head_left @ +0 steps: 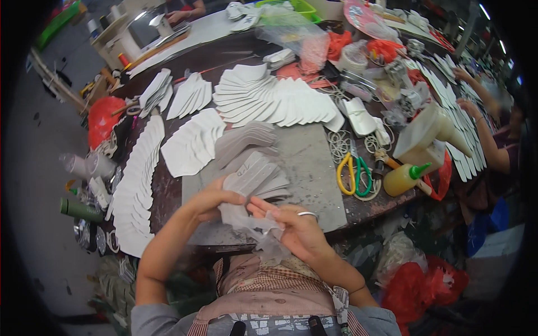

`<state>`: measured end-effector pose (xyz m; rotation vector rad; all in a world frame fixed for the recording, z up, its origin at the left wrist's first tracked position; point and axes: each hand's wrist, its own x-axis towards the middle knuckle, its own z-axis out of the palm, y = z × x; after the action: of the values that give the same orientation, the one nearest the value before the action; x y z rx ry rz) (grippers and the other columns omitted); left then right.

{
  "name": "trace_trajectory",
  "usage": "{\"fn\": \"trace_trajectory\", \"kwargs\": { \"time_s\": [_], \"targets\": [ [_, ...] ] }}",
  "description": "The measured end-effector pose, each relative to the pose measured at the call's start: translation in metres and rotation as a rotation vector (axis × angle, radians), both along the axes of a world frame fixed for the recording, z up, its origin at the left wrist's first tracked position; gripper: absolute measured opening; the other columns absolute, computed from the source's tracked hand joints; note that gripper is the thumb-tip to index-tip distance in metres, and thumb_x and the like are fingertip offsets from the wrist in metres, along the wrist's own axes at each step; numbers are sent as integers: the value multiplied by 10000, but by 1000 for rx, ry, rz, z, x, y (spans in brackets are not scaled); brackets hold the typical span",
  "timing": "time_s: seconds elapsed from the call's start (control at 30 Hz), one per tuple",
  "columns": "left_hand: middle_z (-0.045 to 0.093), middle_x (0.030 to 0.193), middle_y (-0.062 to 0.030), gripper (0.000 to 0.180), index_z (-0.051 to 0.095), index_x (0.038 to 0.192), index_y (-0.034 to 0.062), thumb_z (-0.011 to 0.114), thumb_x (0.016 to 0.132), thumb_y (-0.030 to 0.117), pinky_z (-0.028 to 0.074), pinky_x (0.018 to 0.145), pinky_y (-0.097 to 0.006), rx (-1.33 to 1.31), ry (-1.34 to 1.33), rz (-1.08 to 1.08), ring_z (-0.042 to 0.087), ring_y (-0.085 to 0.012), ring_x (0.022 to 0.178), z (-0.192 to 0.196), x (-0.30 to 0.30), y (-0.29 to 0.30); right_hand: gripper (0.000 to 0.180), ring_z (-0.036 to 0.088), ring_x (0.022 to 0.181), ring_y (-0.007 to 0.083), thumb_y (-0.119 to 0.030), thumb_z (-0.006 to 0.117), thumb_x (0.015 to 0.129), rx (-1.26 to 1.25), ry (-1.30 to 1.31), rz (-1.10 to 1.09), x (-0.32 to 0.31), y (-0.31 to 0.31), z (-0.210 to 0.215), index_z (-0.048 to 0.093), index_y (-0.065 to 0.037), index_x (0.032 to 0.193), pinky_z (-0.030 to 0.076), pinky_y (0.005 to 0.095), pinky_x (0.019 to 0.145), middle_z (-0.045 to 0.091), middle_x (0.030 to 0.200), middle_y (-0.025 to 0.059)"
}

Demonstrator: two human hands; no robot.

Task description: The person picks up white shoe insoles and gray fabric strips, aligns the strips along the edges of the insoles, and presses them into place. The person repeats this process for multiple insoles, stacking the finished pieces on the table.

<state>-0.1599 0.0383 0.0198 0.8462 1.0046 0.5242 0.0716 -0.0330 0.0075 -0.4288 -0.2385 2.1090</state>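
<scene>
My left hand (210,203) is closed, its thumb on the lower end of a pale, flat cut piece (245,178) with handwritten marks. More pale pieces (276,180) fan out just behind it. A crumpled, translucent thin film (266,239) hangs below that piece, and my right hand (302,231), a ring on one finger, pinches it. Under both hands lies a grey work board (316,185). A fan of greyish pieces (245,143) sits beyond my left hand on the board.
White cut pieces lie in a long fan (263,98), a smaller fan (193,143) and a left row (137,187). To the right are yellow-and-green-handled scissors (346,176), a green-capped squeeze bottle (397,182) and a whitish container (420,137). A co-worker's hand (469,107) handles white strips (462,145).
</scene>
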Motion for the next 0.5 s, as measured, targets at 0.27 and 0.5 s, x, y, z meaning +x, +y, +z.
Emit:
{"fn": "trace_trajectory", "kwargs": {
  "time_s": [0.27,0.5],
  "targets": [
    [658,1090,-124,719,562,1289,-26,868,722,293,458,927,-323,732,736,-305,587,-203,1054,11,-68,3,154,670,1001,225,-154,698,927,977,-701,322,-16,-55,-37,671,-2,926,507,321,842,699,1111,128],
    [533,1332,-174,914,415,1448,34,871,718,340,404,1054,-371,834,628,-307,514,-287,1248,-6,-90,8,180,675,934,256,-168,750,883,1190,-943,456,-3,-60,-7,671,-13,930,525,351,798,698,1046,119]
  ]
}}
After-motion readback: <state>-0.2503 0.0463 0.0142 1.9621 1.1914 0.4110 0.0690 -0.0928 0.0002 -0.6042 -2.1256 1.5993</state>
